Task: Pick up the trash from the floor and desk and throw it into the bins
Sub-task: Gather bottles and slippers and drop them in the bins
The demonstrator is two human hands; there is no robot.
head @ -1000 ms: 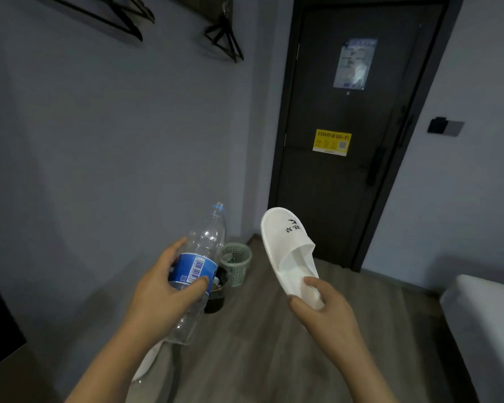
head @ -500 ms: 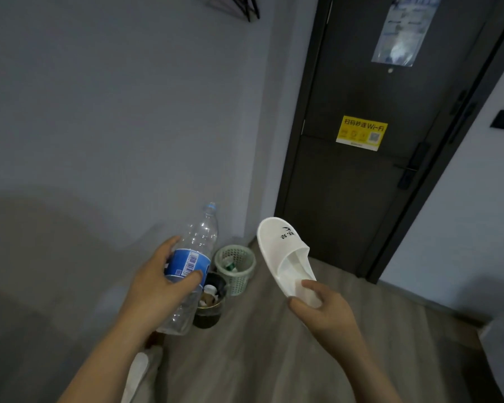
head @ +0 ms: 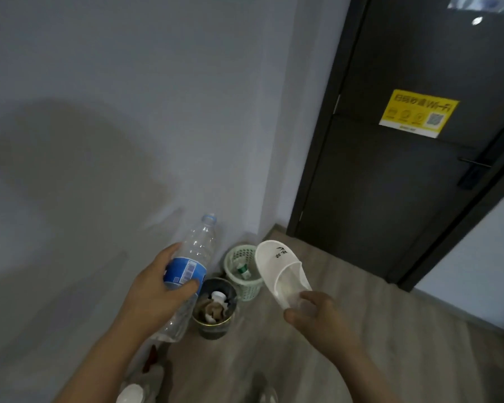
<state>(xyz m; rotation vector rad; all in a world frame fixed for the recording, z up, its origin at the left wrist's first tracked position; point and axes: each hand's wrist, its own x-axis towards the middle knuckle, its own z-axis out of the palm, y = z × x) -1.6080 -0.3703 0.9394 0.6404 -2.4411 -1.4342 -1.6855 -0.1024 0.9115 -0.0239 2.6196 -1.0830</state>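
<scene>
Hands first, nearest me. Left hand (head: pixel 154 295) is wrapped round the clear bottle (head: pixel 191 271) at its blue label, thumb on the near side and fingers curled over the far side. The bottle is tilted, neck up and away, with its base hanging just left of the dark bin (head: pixel 213 331). Right hand (head: pixel 320 318) pinches the white slipper (head: pixel 280 271) at the heel end betw. thumb and fingers. The toe points up and away and overlaps the green basket (head: pixel 245 292) in view. Both items are in the air, neither in a bin yet.

Bins stand touching or nearly so on the wood floor (head: pixel 361 330), against the wall corner. Dark bin holds brown scraps and sth white. Green basket holds a small green-and-white item (too small to name).

My read: carry is about done, the drop is what's left.
- Do one item at a time.
- Bring the bottle right over the dark bin's mouth and lower it end-first. It looks long vs. the opening, so a toss would prob. bounce out.
- Feed the slipper toe-first into the basket. The basket looks light and could tip if knocked.
- I can't tell which bin is meant for which item.

Beyond the bins: dark door (head: pixel 390 199) with a yellow sticker (head: pixel 418 113).
</scene>
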